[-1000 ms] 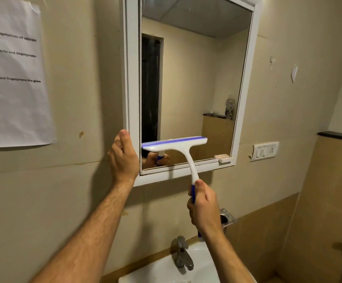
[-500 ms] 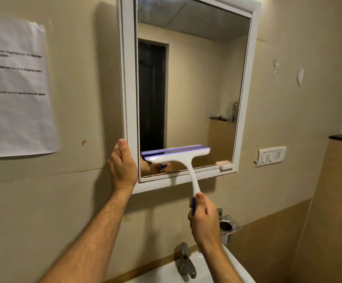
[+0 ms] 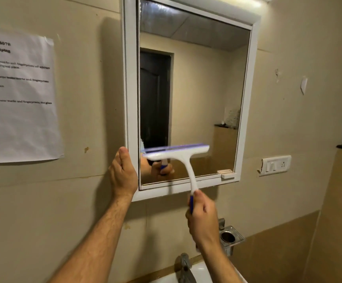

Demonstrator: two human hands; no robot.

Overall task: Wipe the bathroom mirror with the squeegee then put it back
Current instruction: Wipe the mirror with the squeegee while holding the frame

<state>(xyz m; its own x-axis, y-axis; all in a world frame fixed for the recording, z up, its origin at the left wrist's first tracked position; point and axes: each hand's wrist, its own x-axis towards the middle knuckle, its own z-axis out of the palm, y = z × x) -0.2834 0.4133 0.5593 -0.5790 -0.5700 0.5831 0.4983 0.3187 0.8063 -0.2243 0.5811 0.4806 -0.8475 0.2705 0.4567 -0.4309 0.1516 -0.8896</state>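
Up goes the blade a touch since a second ago, creeping from just above the bottom rail toward the lower middle of the glass, and the view has tipped up to take in more of the mirror (image 3: 196, 94). Right hand (image 3: 204, 219) has its grip wrapped round the blue end of the squeegee (image 3: 183, 158), fingers curled tight about the handle. Left hand (image 3: 123, 176) is laid flat on the mirror's left frame, fingers straight, thumb up, bracing it.

Wiping step is in hand, by my reading, with the put-back still to come. Blade lies above and left of the right grip, pressed to the lower-left glass just beside the left hand. Its long edge runs level across the mirror; the handle slants down and right into the fist, so the head points up.

Next move, I'd judge, calls for even pressure, the blade kept level, and strokes covering the untouched right side and upper glass. Chrome holder (image 3: 230, 237) sits just right of the right grip.
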